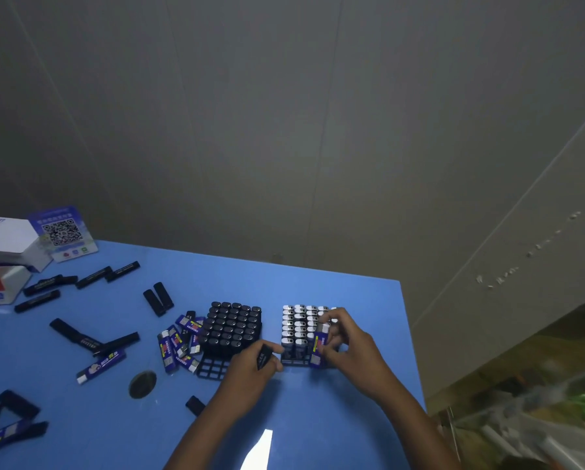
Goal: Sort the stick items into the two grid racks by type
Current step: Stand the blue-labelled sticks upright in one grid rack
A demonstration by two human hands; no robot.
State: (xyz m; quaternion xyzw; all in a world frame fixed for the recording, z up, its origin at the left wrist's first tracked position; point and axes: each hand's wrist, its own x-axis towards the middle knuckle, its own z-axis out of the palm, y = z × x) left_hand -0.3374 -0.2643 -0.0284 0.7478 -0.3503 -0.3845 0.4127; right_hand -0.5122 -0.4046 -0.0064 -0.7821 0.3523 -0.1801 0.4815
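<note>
Black sticks (pixel 94 276) and blue-yellow printed ones (pixel 169 349) are lying on the blue table (pixel 335 418); a black-white QR card (pixel 63 233) is showing at its far-left edge.

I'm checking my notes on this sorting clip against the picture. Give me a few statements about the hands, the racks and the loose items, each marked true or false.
1. The left hand holds a black stick. True.
2. The right hand is empty. False: it holds a blue stick at the right rack.
3. The left rack holds black-topped items. True.
4. Both racks are full. False: empty cells show at the near edge of the left rack.
5. The table is red. False: it is blue.
6. Loose blue sticks lie just left of the left rack. True.
</note>
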